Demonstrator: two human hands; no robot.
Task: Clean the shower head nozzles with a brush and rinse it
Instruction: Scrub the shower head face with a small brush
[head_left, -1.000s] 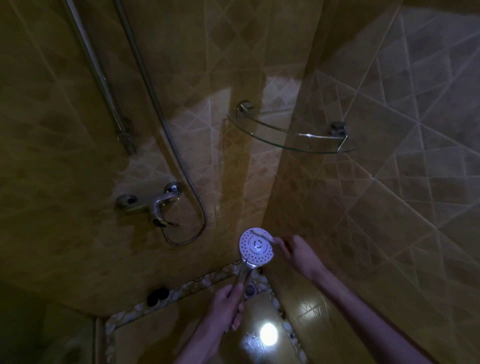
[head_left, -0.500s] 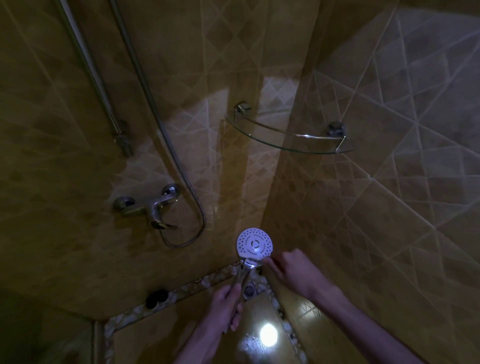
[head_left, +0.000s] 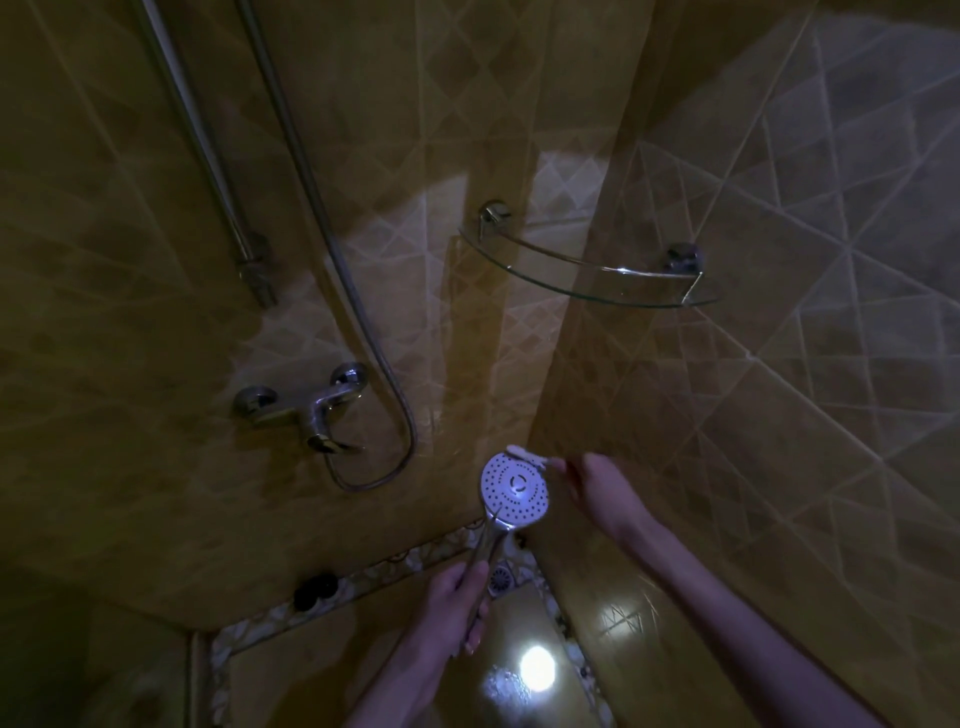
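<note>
Room: dim tiled shower corner around us.
Left hand: we grip the shower head handle.
Right hand: we pinch the brush, bristles on the head's top rim.

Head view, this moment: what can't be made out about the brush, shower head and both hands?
- Brush: its handle is hidden inside the right hand; bristles blurred, contact with the nozzles unclear.
- Shower head: dirt on the nozzles too small and dim to judge.
- Left hand: its grip covers the lower handle and the hose joint.
- Hose: its top is cut off by the upper edge.
- Dark objects at the wall's foot: too dim to identify.
</note>
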